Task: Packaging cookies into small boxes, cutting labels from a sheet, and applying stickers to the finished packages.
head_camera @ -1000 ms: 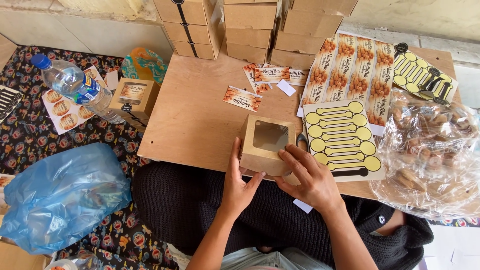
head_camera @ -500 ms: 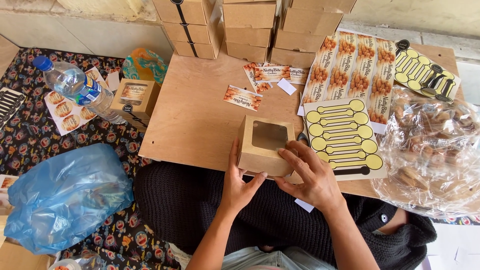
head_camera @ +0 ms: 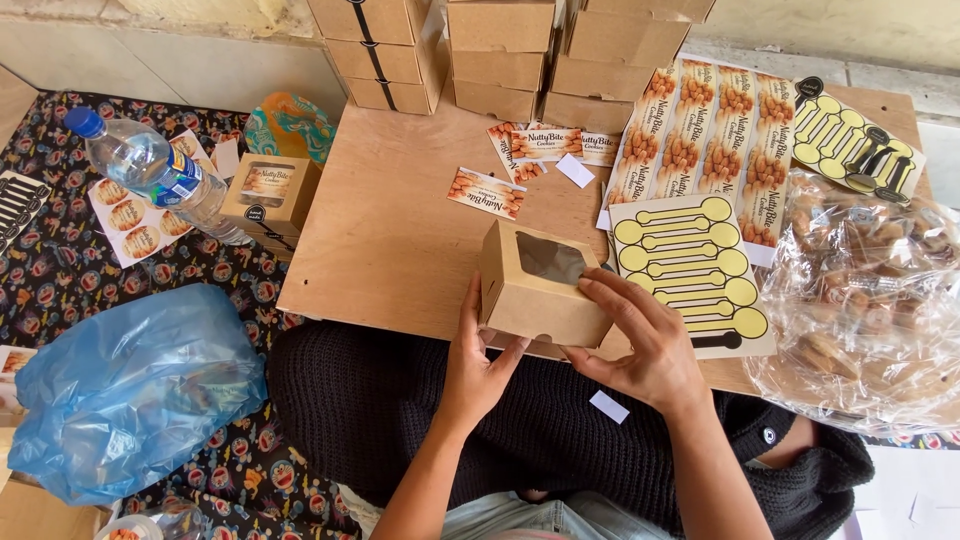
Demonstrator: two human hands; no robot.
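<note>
I see the small brown box (head_camera: 540, 285) with a clear window on top, sitting at the near edge of the desk (head_camera: 400, 230), right in front of me. Its long side runs from left to right, tipped a little so the right end is closer to me. My left hand (head_camera: 480, 365) comes up from below and pinches the box at its near left corner, thumb up the left side, fingers loosely curled under. My right hand (head_camera: 640, 340) lies flat and open on the near right end, fingers spread across the top edge. So both hands touch the box, one at each end, and the box lies just ahead of them (neither hand is really farther away). The yellow sticker sheet (head_camera: 690, 270) lies just right of the box, partly under my right hand. The bag of cookies (head_camera: 870, 300) sits at the right edge.
</note>
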